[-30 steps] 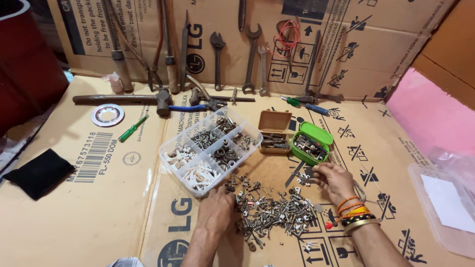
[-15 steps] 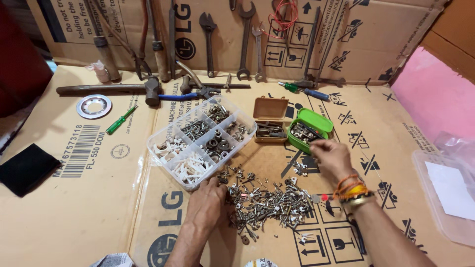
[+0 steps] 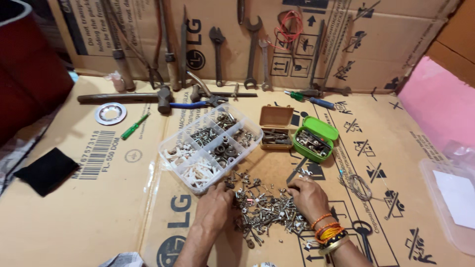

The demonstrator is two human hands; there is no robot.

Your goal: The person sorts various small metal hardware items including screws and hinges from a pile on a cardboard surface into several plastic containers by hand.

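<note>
Head view showed both hands in the pile of screws (image 3: 264,210) on the cardboard floor, just below the clear divided box (image 3: 210,146). The left hand (image 3: 213,207) rested at the pile's left edge, whether its fingers pinched anything I cannot tell. The right hand (image 3: 308,197) lay on the pile, fingers curled loosely. Sorting seemed underway; picking one piece would need a careful pinch.

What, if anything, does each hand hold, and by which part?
Cannot be told: left hand and right hand rest fingers-down in the pile of screws, hiding any grip.
</note>
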